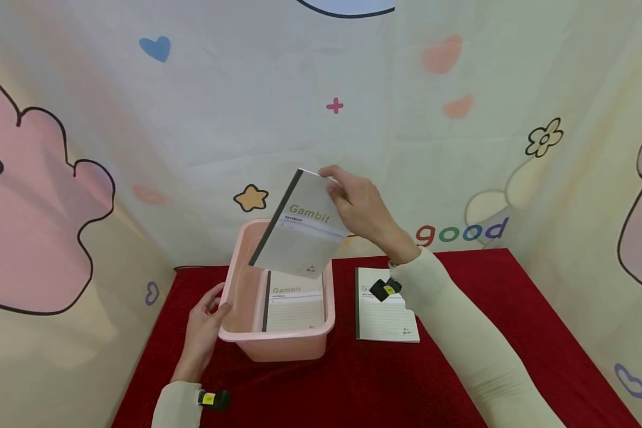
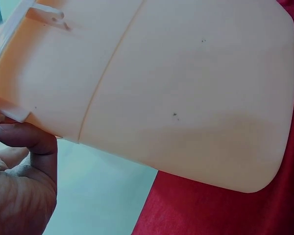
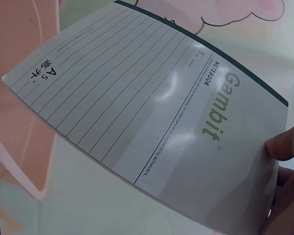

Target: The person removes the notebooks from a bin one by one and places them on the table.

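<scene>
A white Gambit notebook [image 1: 305, 229] with a dark spine hangs tilted above a pink plastic bin [image 1: 280, 337]. My right hand [image 1: 359, 202] pinches it by its upper right corner; in the right wrist view the thumb lies on the cover of the notebook [image 3: 157, 112]. My left hand [image 1: 205, 327] grips the bin's left rim, and the left wrist view shows its curled fingers at the edge of the bin's side wall [image 2: 186, 88]. Inside the bin lies another Gambit notebook [image 1: 294, 306], its top partly hidden by the held one.
Right of the bin, a further Gambit notebook [image 1: 385, 324] lies on the red cloth [image 1: 353, 386], partly covered by the right wrist's strap and sleeve. Behind the table hangs a pale printed curtain [image 1: 278, 119].
</scene>
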Demonstrator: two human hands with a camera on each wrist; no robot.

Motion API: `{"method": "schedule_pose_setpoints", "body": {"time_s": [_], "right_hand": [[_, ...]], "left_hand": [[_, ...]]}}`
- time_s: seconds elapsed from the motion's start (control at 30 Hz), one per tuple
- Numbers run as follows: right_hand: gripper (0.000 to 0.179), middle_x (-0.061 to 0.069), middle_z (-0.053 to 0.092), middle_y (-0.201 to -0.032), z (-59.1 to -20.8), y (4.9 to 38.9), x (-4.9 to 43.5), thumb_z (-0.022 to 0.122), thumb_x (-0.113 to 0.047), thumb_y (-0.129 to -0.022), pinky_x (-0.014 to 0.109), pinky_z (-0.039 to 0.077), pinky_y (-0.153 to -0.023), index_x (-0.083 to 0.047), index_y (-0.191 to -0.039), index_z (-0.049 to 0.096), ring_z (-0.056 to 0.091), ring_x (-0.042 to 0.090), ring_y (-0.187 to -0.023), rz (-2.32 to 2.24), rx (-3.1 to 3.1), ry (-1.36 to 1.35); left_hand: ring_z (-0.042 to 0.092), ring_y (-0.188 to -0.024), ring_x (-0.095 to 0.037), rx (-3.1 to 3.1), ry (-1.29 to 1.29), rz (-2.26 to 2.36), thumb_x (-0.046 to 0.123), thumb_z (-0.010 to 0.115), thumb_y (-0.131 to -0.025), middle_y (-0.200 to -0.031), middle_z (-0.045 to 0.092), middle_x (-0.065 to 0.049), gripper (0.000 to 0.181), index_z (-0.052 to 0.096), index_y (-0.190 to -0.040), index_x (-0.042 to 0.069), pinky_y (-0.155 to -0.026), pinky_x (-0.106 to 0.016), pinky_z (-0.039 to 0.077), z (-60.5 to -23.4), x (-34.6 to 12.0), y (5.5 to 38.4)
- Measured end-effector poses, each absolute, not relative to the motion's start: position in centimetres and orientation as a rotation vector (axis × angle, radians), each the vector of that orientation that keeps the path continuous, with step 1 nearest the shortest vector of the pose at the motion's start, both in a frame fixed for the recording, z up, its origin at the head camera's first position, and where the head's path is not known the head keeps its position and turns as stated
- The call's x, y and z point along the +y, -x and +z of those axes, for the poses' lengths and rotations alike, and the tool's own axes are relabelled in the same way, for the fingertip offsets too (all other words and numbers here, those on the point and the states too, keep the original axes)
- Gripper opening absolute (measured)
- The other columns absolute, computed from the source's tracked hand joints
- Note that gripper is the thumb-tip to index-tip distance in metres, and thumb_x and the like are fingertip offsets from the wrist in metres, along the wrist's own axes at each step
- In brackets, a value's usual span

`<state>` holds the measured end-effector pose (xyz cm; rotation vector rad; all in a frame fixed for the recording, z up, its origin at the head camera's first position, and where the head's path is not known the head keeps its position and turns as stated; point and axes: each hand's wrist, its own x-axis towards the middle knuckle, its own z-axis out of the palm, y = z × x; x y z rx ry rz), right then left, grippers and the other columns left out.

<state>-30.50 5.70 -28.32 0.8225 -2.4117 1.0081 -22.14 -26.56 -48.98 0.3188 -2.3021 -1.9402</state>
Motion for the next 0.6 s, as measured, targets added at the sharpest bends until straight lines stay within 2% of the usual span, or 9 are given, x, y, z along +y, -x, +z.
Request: {"method": "schedule_pose_setpoints", "body": {"time_s": [0.23,0.33,0.4,0.5,0.53,0.6], "right_hand": [[0.029,0.015,0.069,-0.115,-27.8,28.8,10.0,0.045,-0.011,-0.102,0.046,0.059,-0.080,-0.008,-0.128,0.056,0.069,0.031,-0.093,1.016,-2.330,-0.781],[0.028,0.017,0.069,-0.115,-28.2,27.9,12.2,0.046,-0.011,-0.102,0.051,0.058,-0.083,-0.007,-0.127,0.057,0.070,0.033,-0.095,1.021,-2.305,-0.748],[0.026,0.017,0.069,-0.112,-28.6,27.2,13.7,0.046,-0.010,-0.102,0.052,0.058,-0.080,-0.007,-0.126,0.057,0.070,0.034,-0.093,1.032,-2.293,-0.718],[0.025,0.016,0.071,-0.107,-29.4,26.0,16.0,0.047,-0.010,-0.102,0.040,0.060,-0.074,-0.008,-0.123,0.059,0.071,0.031,-0.088,1.035,-2.288,-0.655],[0.025,0.016,0.071,-0.108,-29.6,25.6,16.7,0.047,-0.010,-0.102,0.039,0.060,-0.073,-0.008,-0.124,0.059,0.071,0.032,-0.088,1.033,-2.295,-0.633],[0.025,0.016,0.071,-0.108,-30.1,24.8,18.0,0.047,-0.010,-0.102,0.027,0.057,-0.072,-0.009,-0.124,0.059,0.070,0.030,-0.087,1.025,-2.312,-0.597]], "left_hand": [[0.063,-0.088,-0.014,-2.306,-0.336,-1.956,0.015,0.057,-0.098,-0.114,0.056,-0.015,0.049,0.045,-0.145,0.017,-0.074,-0.024,0.058,-48.6,-26.5,22.0],[0.063,-0.087,-0.012,-2.307,-0.356,-1.974,0.016,0.056,-0.099,-0.119,0.056,-0.016,0.049,0.044,-0.146,0.018,-0.075,-0.025,0.058,-48.7,-26.5,22.1],[0.064,-0.087,-0.013,-2.303,-0.362,-1.983,0.016,0.056,-0.099,-0.119,0.056,-0.016,0.048,0.045,-0.146,0.019,-0.076,-0.025,0.058,-48.7,-26.4,22.1],[0.064,-0.087,-0.013,-2.300,-0.361,-1.981,0.015,0.056,-0.099,-0.118,0.057,-0.015,0.048,0.046,-0.145,0.018,-0.075,-0.024,0.058,-48.9,-26.4,22.1],[0.065,-0.088,-0.014,-2.301,-0.362,-1.977,0.016,0.056,-0.099,-0.118,0.057,-0.014,0.047,0.046,-0.145,0.018,-0.076,-0.025,0.058,-48.9,-26.4,22.1],[0.065,-0.089,-0.014,-2.304,-0.357,-1.972,0.017,0.056,-0.099,-0.118,0.057,-0.014,0.047,0.045,-0.145,0.019,-0.077,-0.025,0.058,-48.9,-26.4,22.1]]}}
